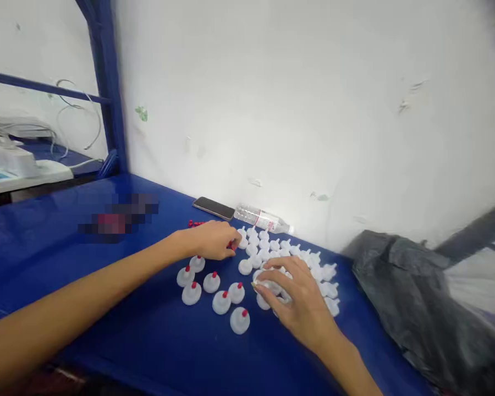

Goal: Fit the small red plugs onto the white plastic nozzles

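My left hand (214, 240) is closed in a pinch, with a small red tip cap (231, 245) showing between its fingers. More red caps (194, 223) lie behind that hand. Curled over the many white nozzle caps (264, 254), my right hand (301, 302) has thumb and fingers around one white nozzle cap (268, 279), partly hidden by the fingers. In front of and between the hands, several white nozzle caps with red tips (221, 302) stand on the blue table (169, 346), spouts up.
A phone (213, 208) and a lying clear plastic bottle (262, 218) are along the white wall. On the right is a dark plastic bag (412, 297). A blue metal frame (109, 82) rises at the left, near a white power strip (37, 175).
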Motion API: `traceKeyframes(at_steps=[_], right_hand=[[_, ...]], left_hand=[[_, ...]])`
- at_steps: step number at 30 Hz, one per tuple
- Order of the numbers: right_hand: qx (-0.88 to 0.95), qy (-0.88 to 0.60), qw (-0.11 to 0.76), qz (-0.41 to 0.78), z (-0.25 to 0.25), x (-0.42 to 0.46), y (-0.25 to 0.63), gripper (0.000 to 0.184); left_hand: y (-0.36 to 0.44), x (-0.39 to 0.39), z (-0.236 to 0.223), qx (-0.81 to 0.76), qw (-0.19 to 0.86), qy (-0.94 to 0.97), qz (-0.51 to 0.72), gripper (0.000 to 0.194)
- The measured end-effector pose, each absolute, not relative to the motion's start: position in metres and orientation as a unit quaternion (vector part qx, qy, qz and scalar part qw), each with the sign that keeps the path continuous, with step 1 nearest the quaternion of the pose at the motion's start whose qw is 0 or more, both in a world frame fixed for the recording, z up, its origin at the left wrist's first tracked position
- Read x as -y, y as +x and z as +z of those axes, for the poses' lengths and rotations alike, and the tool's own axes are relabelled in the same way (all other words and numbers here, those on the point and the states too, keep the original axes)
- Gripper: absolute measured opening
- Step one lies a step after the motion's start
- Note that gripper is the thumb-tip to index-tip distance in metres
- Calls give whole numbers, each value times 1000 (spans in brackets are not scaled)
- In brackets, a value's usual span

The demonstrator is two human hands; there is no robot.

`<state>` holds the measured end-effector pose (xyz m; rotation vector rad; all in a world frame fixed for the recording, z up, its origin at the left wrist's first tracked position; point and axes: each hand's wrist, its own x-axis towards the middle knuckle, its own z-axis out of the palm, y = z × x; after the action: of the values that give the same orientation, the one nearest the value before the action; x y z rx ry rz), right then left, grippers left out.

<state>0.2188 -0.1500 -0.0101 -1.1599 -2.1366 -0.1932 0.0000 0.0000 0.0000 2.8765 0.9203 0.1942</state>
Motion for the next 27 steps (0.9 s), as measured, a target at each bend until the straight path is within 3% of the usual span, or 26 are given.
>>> traceKeyframes(at_steps=[13, 16, 20, 23, 27], right_hand=[[841, -426, 322, -84, -16, 147, 212, 2], [841, -427, 321, -89, -19, 145, 212, 2], [841, -440, 307, -67, -21, 145, 213, 4], [844, -441, 301, -49, -22, 145, 214, 6], [838, -450, 302, -63, -20, 146, 216, 7]], left_hand=[[-2, 12, 11, -307, 55, 944, 109, 9], [-1, 21, 22, -279, 124, 945, 119, 26], [2, 32, 31, -224, 304, 925, 37, 43], [6, 39, 31, -215, 348, 912, -17, 43], [10, 43, 27, -208, 310, 928, -8, 29]])
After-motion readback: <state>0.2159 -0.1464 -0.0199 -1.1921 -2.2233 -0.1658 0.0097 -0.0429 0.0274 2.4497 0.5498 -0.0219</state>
